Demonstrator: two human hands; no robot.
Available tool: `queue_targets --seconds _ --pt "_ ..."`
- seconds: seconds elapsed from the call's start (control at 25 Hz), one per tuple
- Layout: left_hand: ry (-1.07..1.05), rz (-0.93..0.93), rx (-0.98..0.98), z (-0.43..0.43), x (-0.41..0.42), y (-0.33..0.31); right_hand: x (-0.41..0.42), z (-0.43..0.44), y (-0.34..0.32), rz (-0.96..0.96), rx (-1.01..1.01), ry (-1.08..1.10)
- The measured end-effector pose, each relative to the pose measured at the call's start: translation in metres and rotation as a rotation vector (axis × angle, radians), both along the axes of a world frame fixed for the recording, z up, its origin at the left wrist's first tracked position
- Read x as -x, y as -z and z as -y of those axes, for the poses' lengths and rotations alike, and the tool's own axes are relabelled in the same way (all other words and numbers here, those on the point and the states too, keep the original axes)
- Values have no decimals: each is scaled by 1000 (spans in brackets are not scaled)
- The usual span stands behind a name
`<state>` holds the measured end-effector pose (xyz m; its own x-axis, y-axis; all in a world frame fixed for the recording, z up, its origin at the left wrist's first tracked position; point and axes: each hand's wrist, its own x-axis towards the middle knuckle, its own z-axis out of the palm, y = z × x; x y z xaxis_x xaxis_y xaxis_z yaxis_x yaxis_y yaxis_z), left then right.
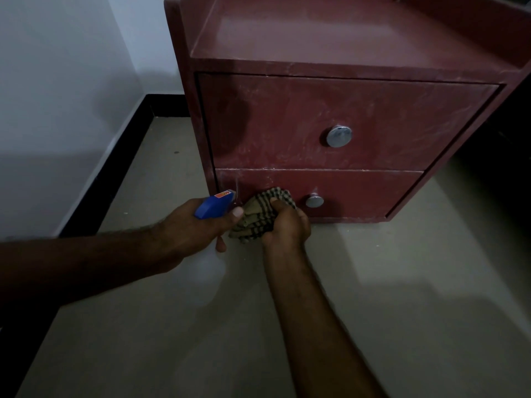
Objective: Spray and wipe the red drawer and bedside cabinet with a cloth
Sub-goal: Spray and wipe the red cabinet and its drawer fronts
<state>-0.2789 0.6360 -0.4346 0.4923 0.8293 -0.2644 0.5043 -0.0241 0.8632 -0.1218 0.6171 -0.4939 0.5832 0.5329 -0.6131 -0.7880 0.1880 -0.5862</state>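
**Hands at the lower drawer: bottle left, cloth right**

Both hands were occupied. The left hand (189, 225) gripped the bottle (214, 206) at its neck, fingers curled below the blue trigger head. The nozzle pointed at the left end of the lower drawer (359, 193), close to its face. The right hand (287, 228) clutched the cloth (258, 214) in a bunch and appeared to press it against that drawer front, just left of the knob (314, 201).

**Handling**

- Cloth: soft, limp and light. It would probably work best gathered into a pad, held by the folds at the back so that a flat side met the panel.
- Bottle: thin pale plastic, likely light and slippery when wet. The neck gave the surest hold, with one finger free for the trigger.
- Drawers: stiff flat panels. Both sat shut, so wiping pressure would be backed by the cabinet (316, 33). The knob was the only part of a drawer to take hold of.

**Appearance**

- The cloth was a tan check with dark lines.
- The cabinet was dull red, scuffed, and marked with pale streaks and dust on its top and both fronts.
- The upper drawer (287, 119) carried a darker patch at its left end, possibly damp.
- Each drawer had one round metal knob.

**Location**

The cabinet stood on the floor (402, 282), near the wall (57, 81). The lower drawer sat just above the floor.
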Motion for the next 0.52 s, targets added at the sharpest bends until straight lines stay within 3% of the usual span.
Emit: queue_targets --seconds 0.2,0.52 --pt "-3 4 1 0 1 -1 -3 -2 -15 26 -80 23" --pt "-10 -9 -15 3 4 -6 -4 1 -15 -3 5 13"
